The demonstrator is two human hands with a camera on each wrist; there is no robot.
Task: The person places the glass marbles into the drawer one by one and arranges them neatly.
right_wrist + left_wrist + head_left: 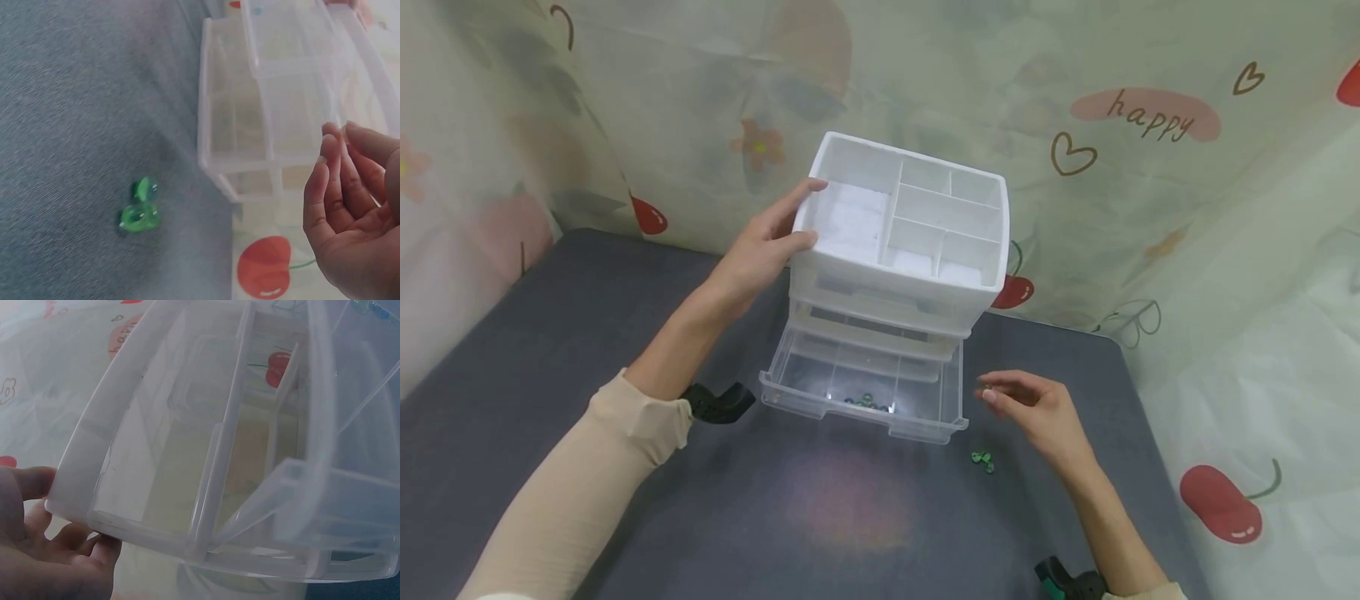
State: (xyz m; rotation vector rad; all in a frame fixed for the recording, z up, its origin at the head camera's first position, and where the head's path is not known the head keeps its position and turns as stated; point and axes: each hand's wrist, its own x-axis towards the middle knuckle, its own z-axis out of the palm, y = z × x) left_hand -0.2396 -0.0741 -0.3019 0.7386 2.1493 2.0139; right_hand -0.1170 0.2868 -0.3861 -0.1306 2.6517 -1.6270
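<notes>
A white desktop organizer [895, 308] has a divided open top and a clear drawer [925, 429] pulled out low at its front. My left hand [760, 246] grips the organizer's left edge, thumb on the near side; in the left wrist view, the fingers [37, 519] curl around the white frame. Several small green and dark glass pieces [867, 402] lie in the drawer. Just right of the drawer, my right hand [1030, 408] pinches a tiny piece between thumb and fingertips, mostly hidden. Below it, a few green glass pieces [140, 215] lie on the table.
The dark grey table [715, 517] runs under everything. A patterned cloth [925, 75] with cherries and hearts hangs behind and to the sides. Black wrist bands [718, 404] sit on both forearms.
</notes>
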